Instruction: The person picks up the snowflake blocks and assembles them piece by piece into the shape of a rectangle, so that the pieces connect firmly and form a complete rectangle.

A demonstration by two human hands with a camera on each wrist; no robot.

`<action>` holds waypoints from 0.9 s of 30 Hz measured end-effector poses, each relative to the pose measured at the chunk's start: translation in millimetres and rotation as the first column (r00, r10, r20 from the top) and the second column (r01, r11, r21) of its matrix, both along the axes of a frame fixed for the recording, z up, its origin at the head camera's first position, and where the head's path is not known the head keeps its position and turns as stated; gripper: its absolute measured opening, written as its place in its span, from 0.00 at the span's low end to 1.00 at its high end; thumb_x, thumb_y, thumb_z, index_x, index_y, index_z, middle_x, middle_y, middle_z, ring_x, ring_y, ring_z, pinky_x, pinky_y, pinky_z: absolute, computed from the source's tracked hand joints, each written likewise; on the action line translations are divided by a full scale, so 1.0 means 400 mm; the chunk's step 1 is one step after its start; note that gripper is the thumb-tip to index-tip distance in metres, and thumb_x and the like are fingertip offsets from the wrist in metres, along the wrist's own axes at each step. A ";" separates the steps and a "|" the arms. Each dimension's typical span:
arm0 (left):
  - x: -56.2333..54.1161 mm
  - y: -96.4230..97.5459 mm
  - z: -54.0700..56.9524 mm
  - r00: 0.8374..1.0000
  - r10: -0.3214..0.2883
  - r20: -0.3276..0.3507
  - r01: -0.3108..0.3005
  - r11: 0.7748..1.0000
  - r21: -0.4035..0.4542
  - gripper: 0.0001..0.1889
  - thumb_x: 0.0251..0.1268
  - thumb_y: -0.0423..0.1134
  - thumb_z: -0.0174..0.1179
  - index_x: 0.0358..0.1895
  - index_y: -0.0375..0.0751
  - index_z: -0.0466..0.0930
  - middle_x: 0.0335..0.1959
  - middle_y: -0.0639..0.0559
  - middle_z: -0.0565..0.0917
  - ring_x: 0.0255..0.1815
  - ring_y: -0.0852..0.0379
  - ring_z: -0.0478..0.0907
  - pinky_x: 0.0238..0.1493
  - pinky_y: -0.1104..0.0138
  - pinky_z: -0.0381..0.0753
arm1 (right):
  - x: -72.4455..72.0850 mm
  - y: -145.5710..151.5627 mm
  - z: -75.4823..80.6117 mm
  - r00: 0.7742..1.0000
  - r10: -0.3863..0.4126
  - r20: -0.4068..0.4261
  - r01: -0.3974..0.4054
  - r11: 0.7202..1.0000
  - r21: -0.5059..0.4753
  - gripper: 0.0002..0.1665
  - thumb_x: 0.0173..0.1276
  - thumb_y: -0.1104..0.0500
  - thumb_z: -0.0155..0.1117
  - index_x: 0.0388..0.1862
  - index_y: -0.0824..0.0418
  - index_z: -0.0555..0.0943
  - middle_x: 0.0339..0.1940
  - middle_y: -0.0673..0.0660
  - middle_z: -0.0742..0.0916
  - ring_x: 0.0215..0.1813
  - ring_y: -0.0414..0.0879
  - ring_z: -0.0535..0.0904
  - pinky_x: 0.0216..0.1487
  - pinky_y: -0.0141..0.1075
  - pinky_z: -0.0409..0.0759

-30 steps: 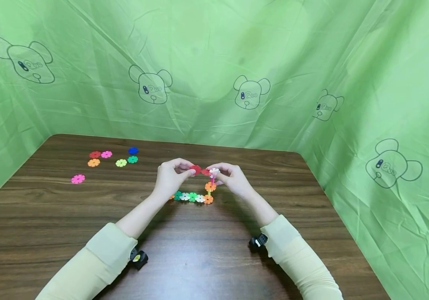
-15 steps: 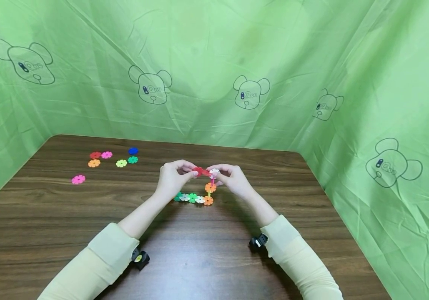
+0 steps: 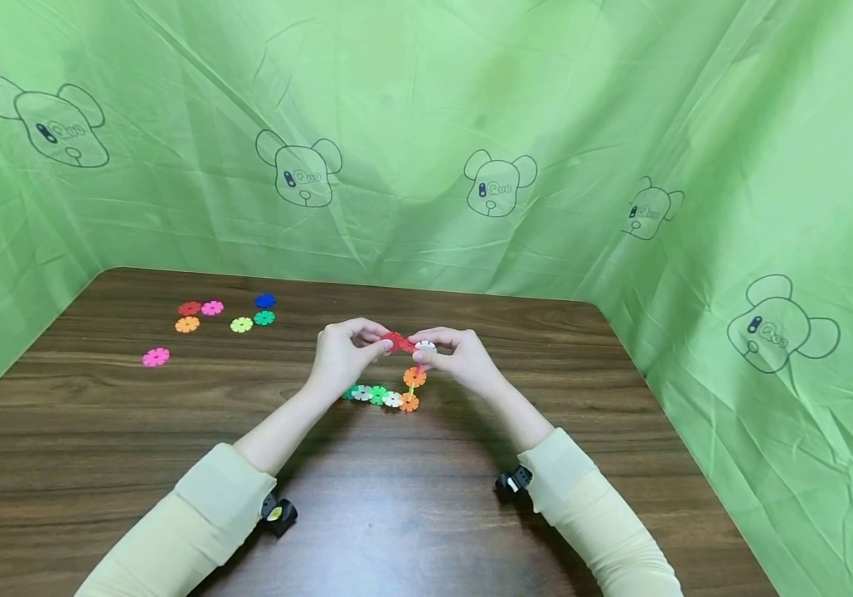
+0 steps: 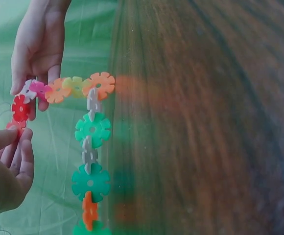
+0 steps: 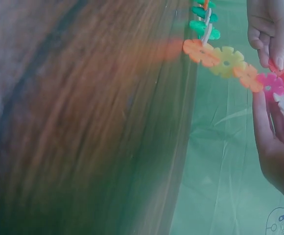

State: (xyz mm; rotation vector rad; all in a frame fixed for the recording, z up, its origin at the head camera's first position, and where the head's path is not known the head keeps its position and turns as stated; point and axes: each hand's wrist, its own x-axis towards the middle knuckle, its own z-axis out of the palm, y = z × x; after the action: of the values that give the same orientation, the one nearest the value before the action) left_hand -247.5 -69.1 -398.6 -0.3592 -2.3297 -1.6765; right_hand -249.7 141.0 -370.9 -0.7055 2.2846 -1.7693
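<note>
My left hand [image 3: 340,358] pinches a red flower-shaped interlocking disc [image 3: 394,340] between thumb and fingers. That disc meets a second red disc [image 4: 20,108], the end piece of a linked chain; whether the two are slotted together cannot be made out. My right hand [image 3: 468,360] pinches the chain near its white disc [image 3: 425,346]. From there the chain runs through a pink disc [image 5: 270,86], orange [image 4: 58,90] and yellow [image 4: 76,86] discs to an orange corner [image 3: 409,402]. It then turns left along white and green discs [image 4: 92,129], partly hidden behind my left hand in the head view.
Loose discs lie at the table's back left: red [image 3: 190,308], pink [image 3: 212,308], orange [image 3: 187,324], yellow [image 3: 241,325], green [image 3: 264,317] and blue [image 3: 265,300]. Another pink disc [image 3: 156,356] lies nearer. A green curtain [image 3: 411,240] borders the wooden table [image 3: 396,514].
My left hand has brought its red disc right, against the chain's red end. The white disc has tilted in my right hand, and the chain's lower row has swung slightly left.
</note>
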 end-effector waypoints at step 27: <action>0.007 -0.005 -0.009 0.995 -0.066 0.076 0.062 0.997 0.050 0.06 0.54 0.36 0.69 0.34 0.39 0.86 0.26 0.47 0.87 0.29 0.39 0.83 0.29 0.55 0.83 | 0.018 -0.012 0.023 0.979 0.018 -0.202 0.017 0.986 0.168 0.13 0.61 0.65 0.67 0.44 0.70 0.83 0.44 0.64 0.86 0.33 0.36 0.78 0.31 0.26 0.77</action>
State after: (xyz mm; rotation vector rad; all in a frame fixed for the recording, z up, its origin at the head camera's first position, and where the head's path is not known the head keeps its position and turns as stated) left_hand -244.5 -71.0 -402.2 -0.3689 -2.3513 -1.8036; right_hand -242.7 136.2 -361.6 -0.8901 2.5276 -1.5414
